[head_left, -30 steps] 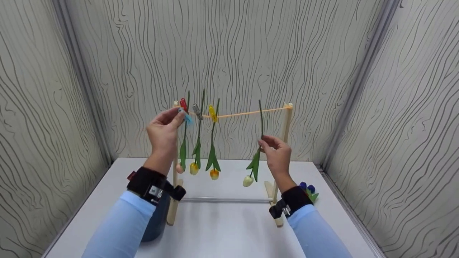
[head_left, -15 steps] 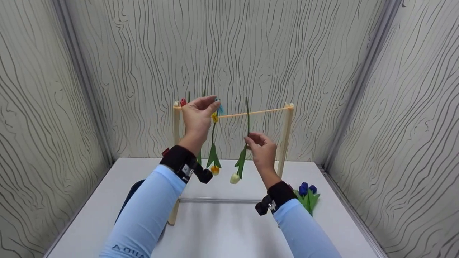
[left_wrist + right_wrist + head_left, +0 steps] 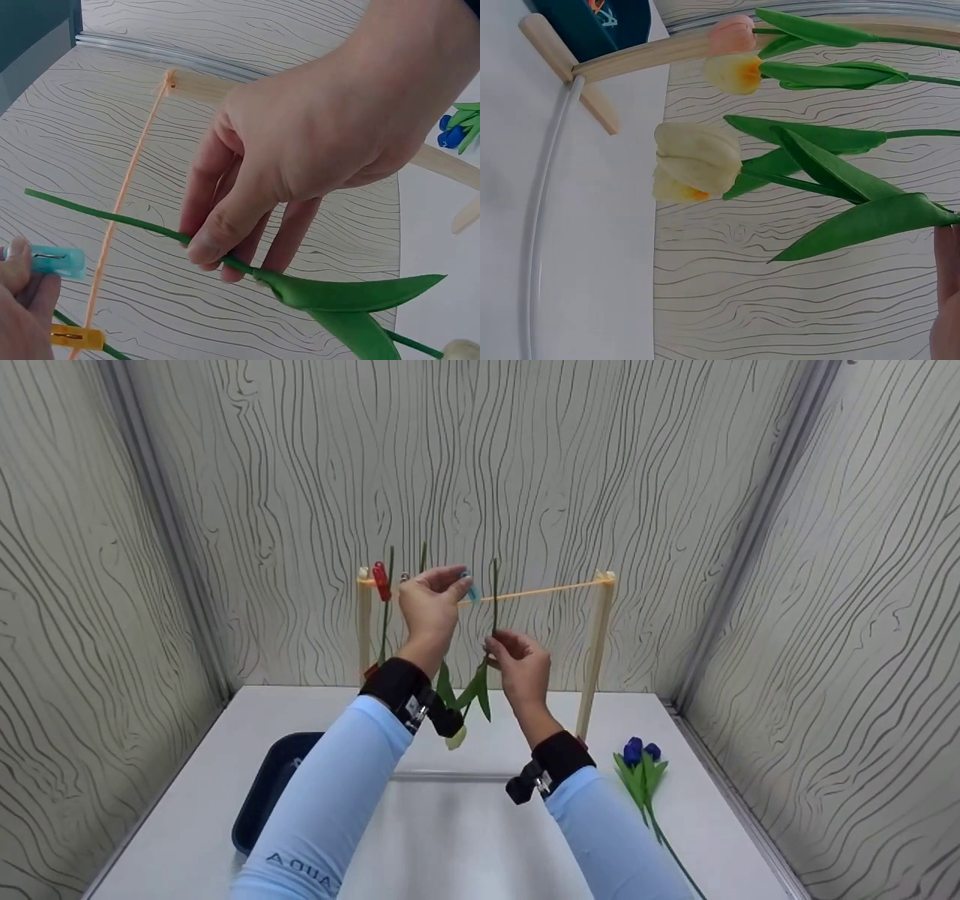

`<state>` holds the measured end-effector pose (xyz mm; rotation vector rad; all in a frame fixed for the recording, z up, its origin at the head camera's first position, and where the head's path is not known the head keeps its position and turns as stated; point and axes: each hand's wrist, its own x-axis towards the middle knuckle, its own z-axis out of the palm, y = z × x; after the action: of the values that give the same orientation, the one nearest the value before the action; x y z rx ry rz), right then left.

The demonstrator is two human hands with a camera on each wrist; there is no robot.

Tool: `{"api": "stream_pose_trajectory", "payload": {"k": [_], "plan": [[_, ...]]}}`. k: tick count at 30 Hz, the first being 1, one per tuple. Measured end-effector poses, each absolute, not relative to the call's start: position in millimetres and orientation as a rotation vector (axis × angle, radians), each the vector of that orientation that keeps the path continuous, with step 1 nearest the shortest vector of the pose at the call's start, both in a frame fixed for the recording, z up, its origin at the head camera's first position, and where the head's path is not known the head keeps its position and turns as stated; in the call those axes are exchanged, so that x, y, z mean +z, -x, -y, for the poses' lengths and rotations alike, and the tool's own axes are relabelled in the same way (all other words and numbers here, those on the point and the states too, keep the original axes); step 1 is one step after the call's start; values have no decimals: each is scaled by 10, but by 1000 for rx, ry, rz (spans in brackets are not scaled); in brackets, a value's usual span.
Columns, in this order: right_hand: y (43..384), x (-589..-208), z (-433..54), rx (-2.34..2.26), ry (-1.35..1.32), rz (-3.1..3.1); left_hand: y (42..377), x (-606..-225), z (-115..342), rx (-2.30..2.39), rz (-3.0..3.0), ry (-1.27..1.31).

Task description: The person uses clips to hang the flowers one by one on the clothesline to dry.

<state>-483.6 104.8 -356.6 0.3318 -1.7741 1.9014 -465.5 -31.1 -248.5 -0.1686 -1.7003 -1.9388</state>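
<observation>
My left hand [image 3: 429, 611] pinches a light-blue clothespin [image 3: 471, 587] beside the orange string [image 3: 555, 589]. My right hand [image 3: 525, 671] pinches the stem of a white tulip [image 3: 697, 154], which hangs head down. Its stem [image 3: 139, 223] crosses the string, with the clothespin a short way apart from it. A yellow clothespin [image 3: 79, 337] grips the string near my left fingers. Further left, a red clothespin [image 3: 381, 581] holds another stem. In the right wrist view, a pink tulip [image 3: 732, 35] and a yellow tulip [image 3: 731, 73] hang behind the white one.
Wooden posts [image 3: 595, 660] hold the string at both ends, with a clear rod [image 3: 457, 775] low between them. A dark blue bin [image 3: 251, 810] stands at left, partly behind my sleeve. Blue tulips [image 3: 634, 754] lie on the table at right.
My left hand has moved right with the blue clothespin, past the red and yellow ones. My right hand has brought the white tulip left, closer to the clothespin.
</observation>
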Motion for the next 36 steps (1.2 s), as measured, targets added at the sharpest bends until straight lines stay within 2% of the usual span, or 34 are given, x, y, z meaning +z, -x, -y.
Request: {"api": "stream_pose_trajectory", "payload": {"k": [16,36], "plan": [[4955,-3378,-858,1821,-481,1923,4635,-2511,235,-1731,1783,205],[4944,-3361,-815,1716,-448,1993,4624,-2595,221,-1737,1842,155]]}}
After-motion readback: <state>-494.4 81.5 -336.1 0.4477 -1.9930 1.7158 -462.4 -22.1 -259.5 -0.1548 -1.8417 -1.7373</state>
